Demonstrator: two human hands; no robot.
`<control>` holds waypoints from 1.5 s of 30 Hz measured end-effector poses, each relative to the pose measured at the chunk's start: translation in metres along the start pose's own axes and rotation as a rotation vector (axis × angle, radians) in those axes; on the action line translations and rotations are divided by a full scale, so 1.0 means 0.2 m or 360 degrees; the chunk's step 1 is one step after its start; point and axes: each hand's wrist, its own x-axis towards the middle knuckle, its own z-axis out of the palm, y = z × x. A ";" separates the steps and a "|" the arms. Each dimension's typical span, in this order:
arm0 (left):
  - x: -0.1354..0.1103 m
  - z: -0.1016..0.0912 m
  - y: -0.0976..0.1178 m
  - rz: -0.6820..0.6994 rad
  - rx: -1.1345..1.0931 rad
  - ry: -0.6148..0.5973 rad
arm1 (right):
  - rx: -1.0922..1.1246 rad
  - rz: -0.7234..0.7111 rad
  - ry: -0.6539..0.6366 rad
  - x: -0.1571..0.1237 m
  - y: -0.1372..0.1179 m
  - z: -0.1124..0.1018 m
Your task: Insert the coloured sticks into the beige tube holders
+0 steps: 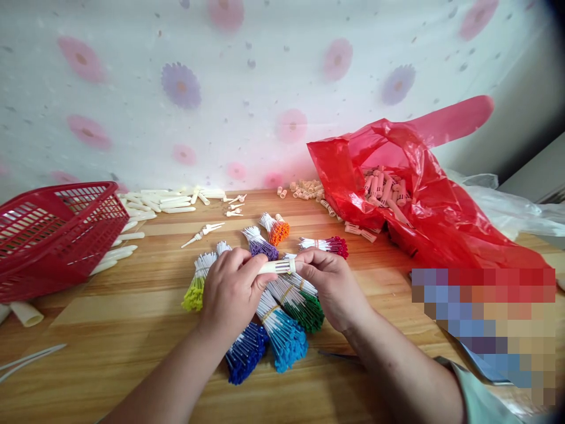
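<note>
Left hand (232, 291), right hand (333, 288), slim cream tube (278, 267)

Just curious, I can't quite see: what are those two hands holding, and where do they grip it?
A small cream tube: the left hand pinches its plain end, the right hand its ribbed end.

Seven brush bundles (285, 335) show, one each in yellow, purple, orange, red, green, light blue and dark blue. There is one basket (53, 235), one bag (441, 218) and one tube (278, 267), pinched between two hands, the left hand (233, 291) and right hand (333, 285). The loose caps (172, 203) number perhaps twenty; they overlap.
</note>
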 end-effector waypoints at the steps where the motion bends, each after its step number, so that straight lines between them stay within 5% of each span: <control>1: 0.00 0.00 0.00 -0.0008 0.0012 -0.0011 | -0.0007 -0.0007 -0.0008 0.00 0.00 0.00; 8: -0.01 0.00 -0.03 -0.0096 -0.0059 -0.0055 | -0.0178 -0.0233 -0.0139 0.01 0.01 -0.05; 15: -0.01 0.08 -0.13 -0.0499 -0.0483 -0.0118 | -0.1473 -0.0386 0.0173 0.33 -0.06 -0.14; 20: -0.01 0.11 -0.13 -0.0377 -0.0373 -0.0253 | -0.2205 -0.0208 -0.0048 0.63 -0.04 -0.03; 26: -0.01 0.10 -0.10 -0.0343 -0.0238 -0.0327 | -0.2775 -0.0060 -0.0159 0.75 0.07 0.11; 45: -0.01 0.09 -0.10 -0.0270 -0.0172 -0.0370 | -0.2924 0.0236 -0.0160 0.81 0.05 0.15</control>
